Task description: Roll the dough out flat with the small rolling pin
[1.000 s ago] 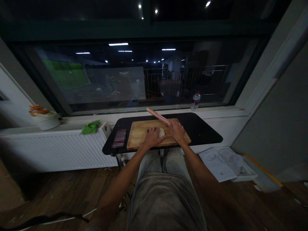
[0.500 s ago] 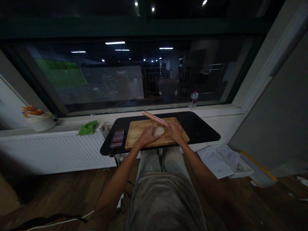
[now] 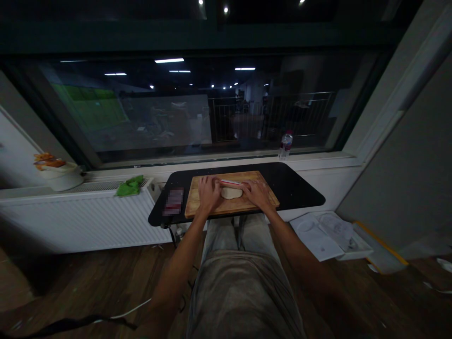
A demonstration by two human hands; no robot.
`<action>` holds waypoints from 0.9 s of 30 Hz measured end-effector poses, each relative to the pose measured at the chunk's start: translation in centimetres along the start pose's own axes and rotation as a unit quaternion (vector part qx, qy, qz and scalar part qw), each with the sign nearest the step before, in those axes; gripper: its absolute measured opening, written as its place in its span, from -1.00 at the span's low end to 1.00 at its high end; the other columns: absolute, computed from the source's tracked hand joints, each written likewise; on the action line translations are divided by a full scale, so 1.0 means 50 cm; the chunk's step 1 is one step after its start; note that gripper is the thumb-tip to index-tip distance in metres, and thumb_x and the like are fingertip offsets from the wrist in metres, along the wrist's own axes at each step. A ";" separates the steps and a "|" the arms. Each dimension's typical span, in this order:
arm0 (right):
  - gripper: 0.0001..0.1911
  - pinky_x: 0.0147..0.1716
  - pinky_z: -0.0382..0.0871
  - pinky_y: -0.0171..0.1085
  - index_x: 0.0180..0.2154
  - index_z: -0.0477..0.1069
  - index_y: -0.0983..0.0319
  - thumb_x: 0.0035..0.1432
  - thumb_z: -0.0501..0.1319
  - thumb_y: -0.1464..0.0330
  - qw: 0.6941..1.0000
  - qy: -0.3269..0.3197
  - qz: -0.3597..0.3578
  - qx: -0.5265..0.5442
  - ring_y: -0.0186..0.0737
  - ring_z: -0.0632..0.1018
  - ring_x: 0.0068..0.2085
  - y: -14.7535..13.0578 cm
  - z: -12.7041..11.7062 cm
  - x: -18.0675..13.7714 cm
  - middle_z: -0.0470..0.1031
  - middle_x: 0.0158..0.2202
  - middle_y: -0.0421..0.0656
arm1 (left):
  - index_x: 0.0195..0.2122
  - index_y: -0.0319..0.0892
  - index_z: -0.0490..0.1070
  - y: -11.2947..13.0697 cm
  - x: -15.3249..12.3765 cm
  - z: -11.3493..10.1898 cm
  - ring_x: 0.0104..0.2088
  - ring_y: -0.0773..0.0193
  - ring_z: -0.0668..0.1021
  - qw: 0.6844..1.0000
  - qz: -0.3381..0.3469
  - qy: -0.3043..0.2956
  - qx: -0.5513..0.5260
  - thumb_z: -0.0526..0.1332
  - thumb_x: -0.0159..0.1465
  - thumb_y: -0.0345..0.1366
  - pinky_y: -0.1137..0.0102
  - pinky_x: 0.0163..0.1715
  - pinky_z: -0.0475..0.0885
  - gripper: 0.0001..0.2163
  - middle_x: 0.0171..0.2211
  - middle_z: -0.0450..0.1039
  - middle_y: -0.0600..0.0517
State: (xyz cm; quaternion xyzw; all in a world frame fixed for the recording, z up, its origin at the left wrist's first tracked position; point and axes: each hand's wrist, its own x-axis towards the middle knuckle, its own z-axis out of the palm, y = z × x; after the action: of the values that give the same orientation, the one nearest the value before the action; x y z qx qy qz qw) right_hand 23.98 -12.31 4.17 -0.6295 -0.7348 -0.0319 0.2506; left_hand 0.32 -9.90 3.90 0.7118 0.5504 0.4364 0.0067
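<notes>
The rolling pin (image 3: 230, 182) lies crosswise on the wooden cutting board (image 3: 197, 203), right at the far edge of a pale lump of dough (image 3: 231, 192), and both hands are on it. The left hand (image 3: 209, 192) rests over the pin's left end, palm down, fingers spread forward; whether they curl round the handle cannot be told from this far off. The right hand (image 3: 257, 192) covers the right end the same way, flat and forward, its grip just as hard to read. The dough sits between the two hands, near the middle of the board, touching or just under the pin.

The board lies on a small black surface (image 3: 300, 188) pushed up to the window ledge. Left of the board, on that same surface, there is a small blurred-out item (image 3: 173, 201). A plastic bottle (image 3: 285, 145) stands upright on the ledge, off beyond the right corner. Over on the radiator to the left lies a green cloth (image 3: 130, 187), and farther left a white bowl (image 3: 60, 176) with something orange on top. Papers (image 3: 326, 237) lie on the wooden floor to the right.
</notes>
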 end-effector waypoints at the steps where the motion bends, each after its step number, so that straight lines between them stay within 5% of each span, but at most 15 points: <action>1: -0.57 0.29 0.37 -0.09 0.24 0.63 0.13 0.69 0.08 0.12 1.000 -0.002 -0.002 -0.006 0.02 0.62 0.27 -0.004 -0.005 -0.001 0.72 0.20 -0.03 | 0.20 -0.17 0.58 -0.001 0.000 0.003 0.49 -0.13 0.42 1.000 0.001 0.009 0.025 0.08 0.56 -0.28 -0.13 0.53 0.28 -0.66 0.33 0.56 -0.25; 5: -0.51 0.30 0.35 -0.04 0.14 0.69 0.16 0.71 0.02 0.13 0.998 0.001 0.002 -0.056 0.06 0.63 0.25 -0.024 -0.021 -0.006 0.74 0.17 0.01 | 0.19 -0.20 0.58 -0.001 -0.003 0.017 0.53 -0.12 0.38 0.994 0.030 -0.040 0.101 0.01 0.62 -0.26 -0.15 0.60 0.10 -0.63 0.33 0.58 -0.26; 10: -0.44 0.22 0.40 -0.07 0.10 0.72 0.17 0.72 -0.04 0.13 0.996 -0.014 0.015 -0.092 0.05 0.71 0.15 -0.033 -0.031 0.002 0.77 0.12 0.03 | 0.05 -0.29 0.65 0.004 -0.003 0.005 0.17 -0.09 0.69 0.981 0.010 -0.089 0.169 -0.11 0.69 -0.18 0.04 0.40 0.38 -0.49 0.09 0.70 -0.34; 16: -0.48 0.10 0.45 -0.13 0.08 0.74 0.20 0.69 0.00 0.21 0.987 -0.081 0.002 -0.141 0.08 0.75 0.10 -0.022 -0.033 0.043 0.78 0.09 0.08 | -0.04 -0.24 0.69 0.017 -0.010 -0.033 -0.04 -0.11 0.74 0.967 -0.013 -0.125 0.222 -0.04 0.67 -0.16 0.13 0.07 0.52 -0.52 -0.08 0.74 -0.34; 23: -0.50 0.19 0.45 -0.04 0.24 0.63 0.28 0.68 -0.06 0.34 0.977 -0.107 -0.068 -0.169 0.12 0.70 0.18 -0.004 -0.017 0.053 0.70 0.22 0.14 | 0.02 -0.20 0.64 0.036 -0.019 -0.050 0.12 -0.17 0.67 0.971 0.015 -0.126 0.203 0.03 0.65 -0.18 0.06 0.16 0.46 -0.63 0.02 0.71 -0.30; 27: -0.51 0.27 0.43 -0.02 0.25 0.61 0.32 0.67 -0.05 0.39 0.976 -0.116 -0.086 -0.166 0.12 0.67 0.24 0.001 -0.017 0.051 0.67 0.27 0.16 | 0.12 -0.22 0.59 0.051 -0.020 -0.065 0.14 -0.27 0.65 0.965 0.054 -0.158 0.204 0.17 0.61 0.01 -0.04 0.22 0.42 -0.60 0.06 0.69 -0.35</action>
State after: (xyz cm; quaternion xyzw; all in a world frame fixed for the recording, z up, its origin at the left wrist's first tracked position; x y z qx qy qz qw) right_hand 24.09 -10.29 5.94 -0.5962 -0.7946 -0.1016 0.0525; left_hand 0.24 -13.25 6.55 0.7866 0.5806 0.1965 -0.0748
